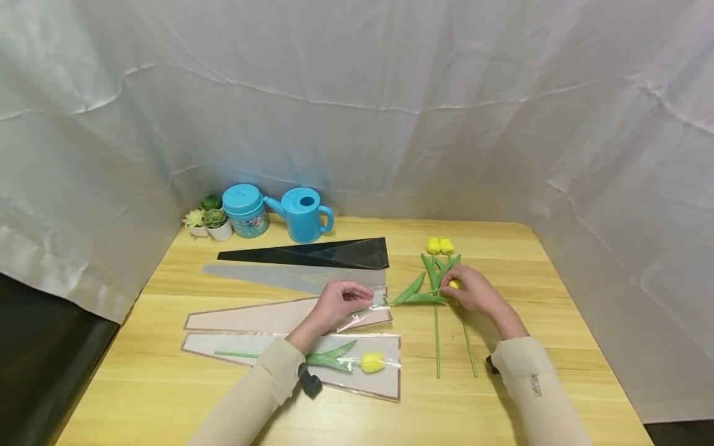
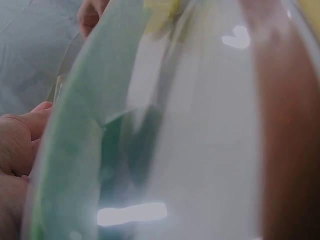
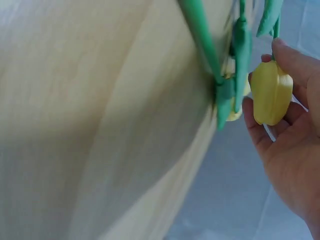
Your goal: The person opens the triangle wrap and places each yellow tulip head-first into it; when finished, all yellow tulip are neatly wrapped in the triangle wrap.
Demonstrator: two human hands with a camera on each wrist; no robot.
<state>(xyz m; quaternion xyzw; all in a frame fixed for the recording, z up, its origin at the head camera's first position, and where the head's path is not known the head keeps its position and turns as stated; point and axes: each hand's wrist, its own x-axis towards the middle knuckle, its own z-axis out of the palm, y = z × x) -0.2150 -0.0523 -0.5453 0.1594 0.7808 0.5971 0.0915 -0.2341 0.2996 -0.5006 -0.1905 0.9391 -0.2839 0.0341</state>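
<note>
My left hand [image 1: 362, 296] pinches the wide open end of a clear, pink-edged sleeve [image 1: 262, 317] that lies flat on the table. My right hand [image 1: 453, 286] holds the yellow bud of a tulip [image 1: 454, 284], whose green leaves [image 1: 415, 296] point left towards that opening. In the right wrist view the bud [image 3: 272, 92] rests against my curled fingers [image 3: 292, 65], beside green stems [image 3: 205, 40]. Two more yellow tulips [image 1: 439, 246] lie just behind, stems running towards me. The left wrist view is a blur of shiny film [image 2: 200, 125] next to my fingers [image 2: 20, 135].
Nearest me lies another sleeve with a yellow tulip [image 1: 372, 362] inside. A grey sleeve [image 1: 279, 275] and a black one [image 1: 329, 254] lie farther back. A blue watering can [image 1: 304, 214], a blue jar [image 1: 245, 209] and small succulents [image 1: 207, 220] stand at the back left against white cloth.
</note>
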